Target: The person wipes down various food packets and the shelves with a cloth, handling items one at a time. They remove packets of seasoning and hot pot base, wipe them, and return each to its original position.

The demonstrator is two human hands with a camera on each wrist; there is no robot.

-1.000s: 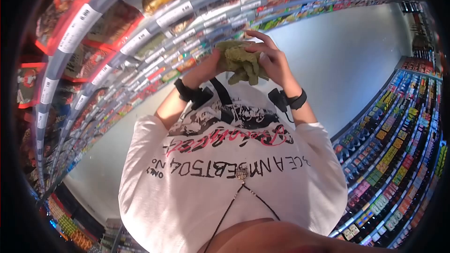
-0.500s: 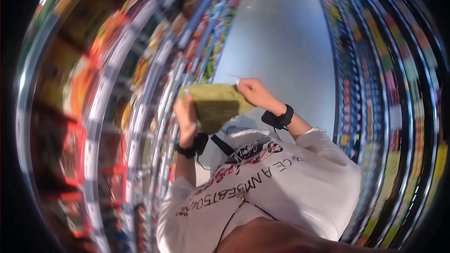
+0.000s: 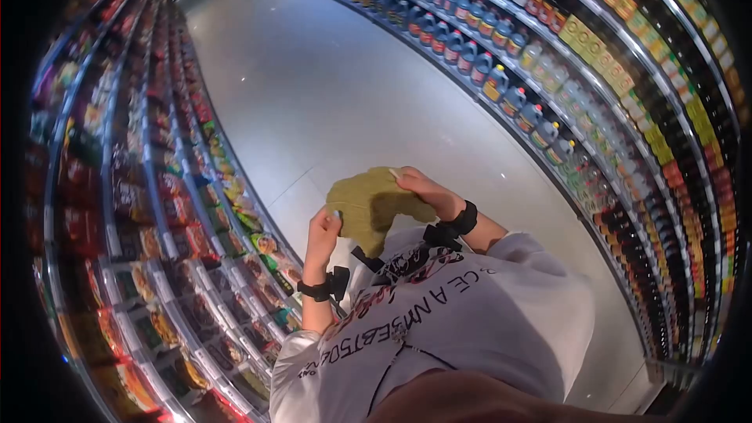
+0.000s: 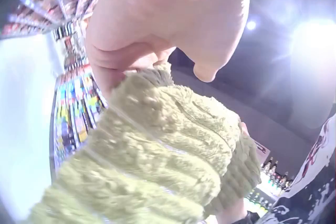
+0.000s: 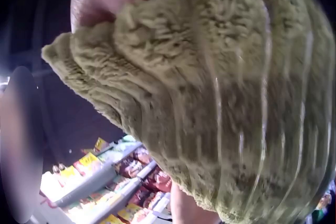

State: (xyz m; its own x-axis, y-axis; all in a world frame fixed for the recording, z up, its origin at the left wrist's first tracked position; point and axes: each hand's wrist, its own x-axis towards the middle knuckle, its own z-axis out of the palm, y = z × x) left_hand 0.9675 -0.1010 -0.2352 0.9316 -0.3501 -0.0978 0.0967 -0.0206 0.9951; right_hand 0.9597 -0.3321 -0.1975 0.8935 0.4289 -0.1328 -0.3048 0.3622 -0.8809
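Note:
An olive-green plush cloth [image 3: 356, 207] with ribbed fur is spread between both hands in front of the shirt. My left hand [image 3: 323, 233] pinches its left edge, thumb on the near face. At its upper right edge, my right hand [image 3: 429, 191] grips it with curled fingers. The left wrist view shows the cloth's ribs [image 4: 142, 145] hanging below the left hand [image 4: 168, 19]. In the right wrist view the plush [image 5: 226, 92] fills much of the picture and hides most of the right hand's fingers.
Shelves of packaged food [image 3: 157, 243] run along the left side. On the right, long shelves [image 3: 540, 70] hold bottles and boxes. A pale, shiny aisle floor [image 3: 290, 94] lies between them. Both wrists wear black bands [image 3: 464, 222].
The cloth, bunched up a second ago, became spread out between the hands, and its lower part now hangs lower. The view has turned from the left shelves towards the aisle and the bottle shelves.

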